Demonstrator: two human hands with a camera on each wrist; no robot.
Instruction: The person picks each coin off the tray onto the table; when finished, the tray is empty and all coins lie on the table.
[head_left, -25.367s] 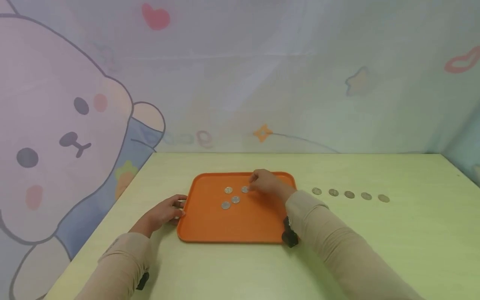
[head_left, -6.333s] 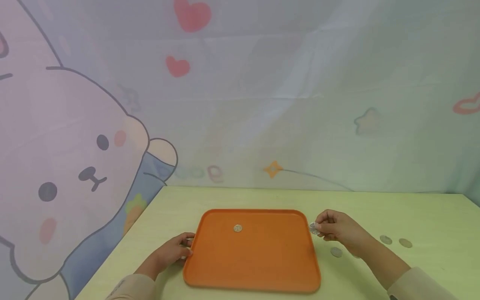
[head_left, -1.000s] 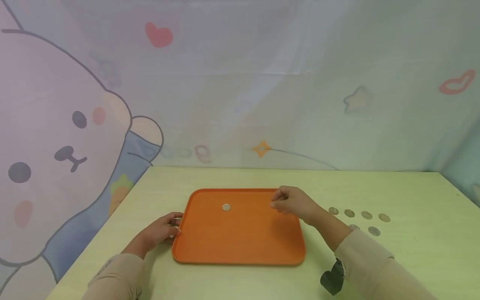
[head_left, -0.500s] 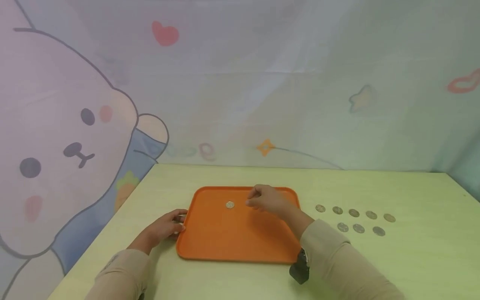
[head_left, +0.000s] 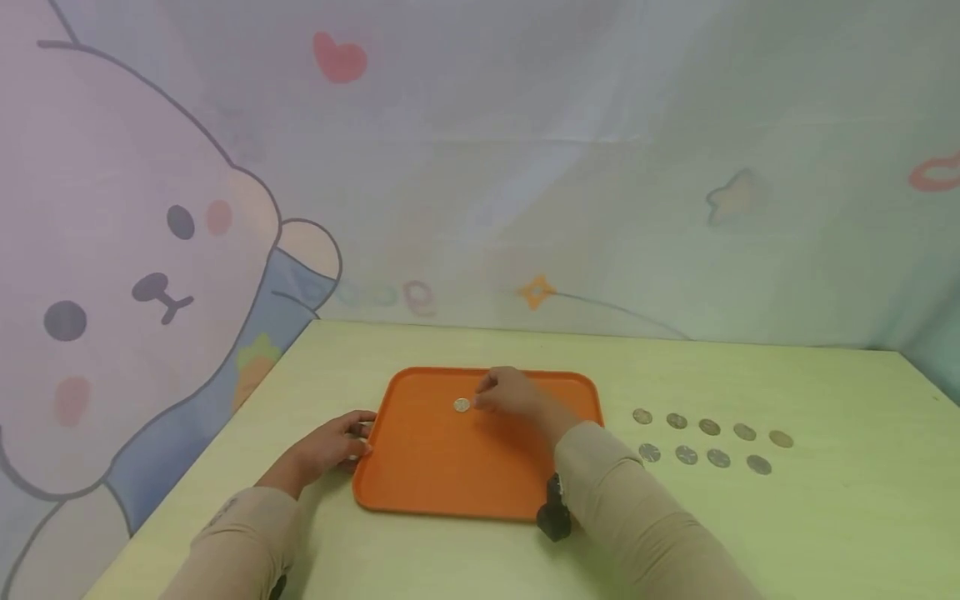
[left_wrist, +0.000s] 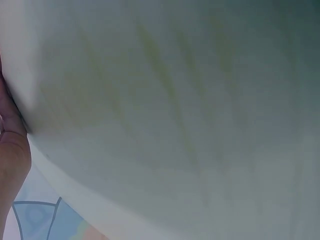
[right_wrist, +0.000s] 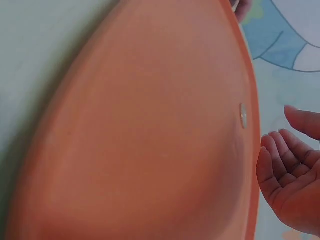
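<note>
One silver coin (head_left: 461, 405) lies in the upper part of the orange tray (head_left: 442, 475). My right hand (head_left: 510, 393) is just right of it, above the tray, with fingertips close to the coin. In the right wrist view the right hand (right_wrist: 295, 182) has loosely bent fingers, the thumb apart, and nothing between them; the coin (right_wrist: 243, 116) lies near the tray's rim. My left hand (head_left: 326, 448) holds the tray's left edge, thumb and fingers at the rim. Only a strip of the left hand (left_wrist: 12, 155) shows in the left wrist view.
Right of the tray, several coins lie on the pale table (head_left: 825, 517) in two rows: a back row (head_left: 709, 427) and a shorter front row (head_left: 718, 458). A printed cloth (head_left: 600, 167) hangs behind the table.
Over the last second my right hand has moved left across the tray to the coin. Since the oldest frame, several coins have left the tray and a front row has formed on the table.
</note>
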